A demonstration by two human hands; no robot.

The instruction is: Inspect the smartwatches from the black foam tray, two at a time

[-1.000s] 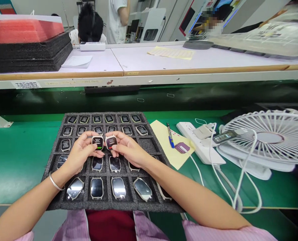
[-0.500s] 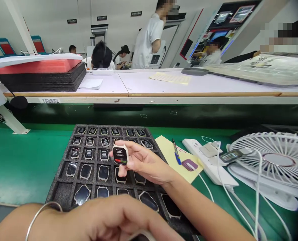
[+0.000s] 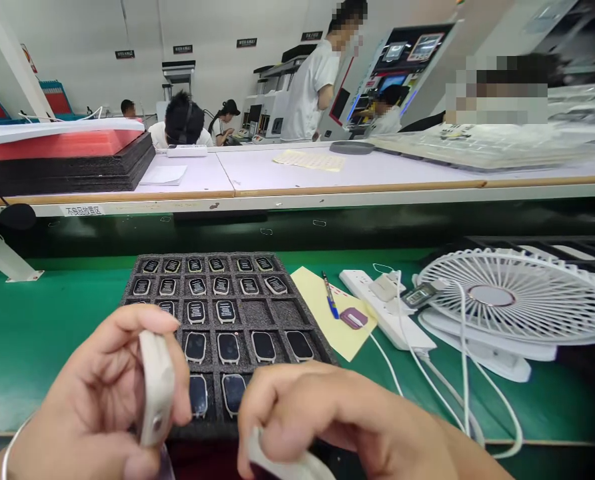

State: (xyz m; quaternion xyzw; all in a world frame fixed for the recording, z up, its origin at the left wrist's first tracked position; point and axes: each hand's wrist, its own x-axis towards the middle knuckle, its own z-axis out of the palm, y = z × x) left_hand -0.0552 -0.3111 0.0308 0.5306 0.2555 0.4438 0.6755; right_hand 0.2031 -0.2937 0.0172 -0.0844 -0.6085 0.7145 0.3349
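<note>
At lower left, the left hand (image 3: 102, 393) pinches a pale watch (image 3: 156, 390) on edge; at bottom centre, the right hand (image 3: 347, 413) curls round a second watch (image 3: 305, 467), partly cut off. Gripping both by their rims, clear of the foam tray (image 3: 290, 311), should best avoid knocks and smudges.

Head-worn view, facing forward and down, bench (image 3: 37, 327) close

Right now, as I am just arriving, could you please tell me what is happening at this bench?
A person's left hand holds one watch, edge-on to the view. The right hand holds another watch, partly hidden. Beyond them, a dark foam tray holds more watches in rows, several showing lit text.
</note>
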